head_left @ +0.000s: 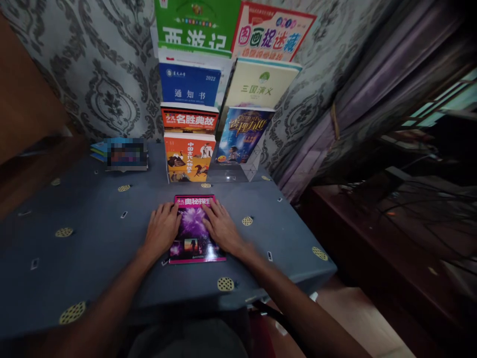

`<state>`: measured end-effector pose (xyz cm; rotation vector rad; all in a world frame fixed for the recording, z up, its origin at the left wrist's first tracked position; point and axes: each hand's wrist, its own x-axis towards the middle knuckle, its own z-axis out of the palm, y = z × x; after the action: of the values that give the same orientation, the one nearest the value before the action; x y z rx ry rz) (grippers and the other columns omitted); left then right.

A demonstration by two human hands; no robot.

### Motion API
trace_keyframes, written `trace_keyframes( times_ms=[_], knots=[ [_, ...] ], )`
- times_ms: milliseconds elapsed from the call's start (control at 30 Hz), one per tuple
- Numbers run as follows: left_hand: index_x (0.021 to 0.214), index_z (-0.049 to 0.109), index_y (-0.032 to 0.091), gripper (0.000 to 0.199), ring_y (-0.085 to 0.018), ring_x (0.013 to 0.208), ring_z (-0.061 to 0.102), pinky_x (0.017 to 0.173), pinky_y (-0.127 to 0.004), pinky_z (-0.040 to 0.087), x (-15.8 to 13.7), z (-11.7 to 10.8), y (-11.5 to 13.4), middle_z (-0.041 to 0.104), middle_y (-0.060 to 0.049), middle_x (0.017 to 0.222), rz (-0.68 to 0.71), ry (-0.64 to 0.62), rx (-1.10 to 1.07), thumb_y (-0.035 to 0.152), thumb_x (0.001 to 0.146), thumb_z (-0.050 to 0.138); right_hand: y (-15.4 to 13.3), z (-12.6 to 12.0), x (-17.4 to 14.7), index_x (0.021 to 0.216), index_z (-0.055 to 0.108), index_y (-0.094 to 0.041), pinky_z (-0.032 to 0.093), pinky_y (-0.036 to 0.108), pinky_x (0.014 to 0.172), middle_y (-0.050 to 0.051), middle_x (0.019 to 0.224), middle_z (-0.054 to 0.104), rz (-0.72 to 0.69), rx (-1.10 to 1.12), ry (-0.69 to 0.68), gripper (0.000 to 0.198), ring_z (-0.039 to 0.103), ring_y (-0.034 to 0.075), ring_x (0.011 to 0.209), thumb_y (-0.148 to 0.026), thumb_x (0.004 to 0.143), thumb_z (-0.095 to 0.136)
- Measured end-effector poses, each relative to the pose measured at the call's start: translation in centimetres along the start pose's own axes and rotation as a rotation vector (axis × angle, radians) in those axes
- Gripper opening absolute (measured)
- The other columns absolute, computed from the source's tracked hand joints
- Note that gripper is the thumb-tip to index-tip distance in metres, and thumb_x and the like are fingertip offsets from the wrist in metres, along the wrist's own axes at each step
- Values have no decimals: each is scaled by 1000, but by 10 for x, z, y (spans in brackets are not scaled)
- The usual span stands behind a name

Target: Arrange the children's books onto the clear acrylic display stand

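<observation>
A purple and magenta children's book (194,229) lies flat on the table, cover up, with a firework-like burst and a small sunset picture on it. My left hand (162,224) rests along its left edge, fingers stretched toward the top corner. On the other side, my right hand (222,226) lies over the right edge, its fingertips on the upper part of the cover. Both hands touch the book without wrapping round it. Just behind it stands a clear book rack (233,172), with an orange book (190,156) at the lower left and a blue book (244,136) at the lower right.
Higher in the rack are a green book (197,25), a blue booklet (191,84), a cream book (261,82) and a red-bordered book (274,32). A partly blurred stack of books (119,153) lies at the left back. A purple curtain (316,144) hangs right of the patterned tablecloth (112,238).
</observation>
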<state>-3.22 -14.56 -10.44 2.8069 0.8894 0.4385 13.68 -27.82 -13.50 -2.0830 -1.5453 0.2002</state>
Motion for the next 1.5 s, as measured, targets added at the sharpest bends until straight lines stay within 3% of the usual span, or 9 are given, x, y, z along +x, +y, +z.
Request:
trace_keyframes(
  times_ms=[233, 433, 567, 700, 900, 1067, 1267, 1400, 1500],
  knots=[
    [130, 61, 15, 39, -32, 115, 57, 96, -45, 43, -1, 0, 1, 63, -17, 132, 14, 5, 64, 25, 99, 39, -23, -3, -76, 152, 44, -26, 28, 60, 121, 12, 163, 32, -47, 22, -13, 52, 25, 34, 152, -33, 101, 48],
    [131, 60, 11, 41, -35, 129, 52, 105, -50, 39, -1, 10, -2, 61, -21, 138, -10, 32, -73, 23, 97, 40, -27, -15, -95, 153, 42, -30, 31, 59, 120, 12, 163, 32, -80, 35, -86, 54, 28, 33, 152, -33, 100, 51],
    [132, 60, 13, 45, -35, 131, 53, 110, -51, 37, 3, 17, -9, 62, -19, 137, -113, 69, -481, 26, 90, 51, -24, -16, -93, 150, 47, -29, 32, 59, 120, 11, 163, 34, -83, 82, -56, 51, 28, 33, 151, -36, 100, 54],
    [138, 53, 16, 63, -28, 114, 66, 95, -39, 51, 8, 15, -11, 67, -14, 131, -400, 135, -1147, 30, 78, 66, -20, -13, -96, 147, 51, -28, 31, 57, 121, 10, 163, 33, -84, 138, -27, 49, 27, 32, 152, -37, 99, 55],
    [103, 71, 12, 51, -21, 75, 72, 68, -28, 55, 8, -5, 6, 78, -9, 90, -488, -247, -1677, 37, 61, 87, -10, -12, -88, 155, 37, -29, 32, 54, 121, 9, 167, 24, 15, 350, 20, 61, 27, 30, 152, -44, 98, 53],
    [108, 72, 15, 49, -22, 81, 73, 73, -30, 58, 14, -30, 19, 78, -9, 97, -354, -281, -1769, 35, 66, 88, -1, -16, -56, 158, 28, -27, 30, 53, 122, 9, 163, 35, 120, 662, 193, 68, 35, 28, 149, -52, 99, 48],
    [108, 74, 20, 45, -27, 101, 71, 92, -38, 56, 25, -55, 27, 78, -8, 106, -207, -113, -1776, 38, 68, 87, -16, -53, -21, 130, 60, -26, 49, 43, 104, 8, 125, 69, 67, 1015, 216, 47, 65, 26, 116, -51, 91, 62],
    [101, 78, 22, 40, -29, 103, 71, 96, -42, 54, 17, -50, 17, 79, -6, 103, -136, -52, -1697, 40, 67, 87, -23, -62, -19, 108, 68, -25, 52, 38, 94, 4, 105, 73, 0, 1000, 283, 25, 68, 22, 100, -40, 89, 67],
    [98, 79, 23, 31, -29, 103, 72, 96, -41, 53, 2, -37, 1, 79, -6, 102, -54, -153, -1489, 42, 74, 81, -23, -56, -31, 102, 69, -25, 51, 39, 95, 4, 100, 74, -58, 886, 344, 20, 68, 23, 100, -39, 90, 63]
  ],
)
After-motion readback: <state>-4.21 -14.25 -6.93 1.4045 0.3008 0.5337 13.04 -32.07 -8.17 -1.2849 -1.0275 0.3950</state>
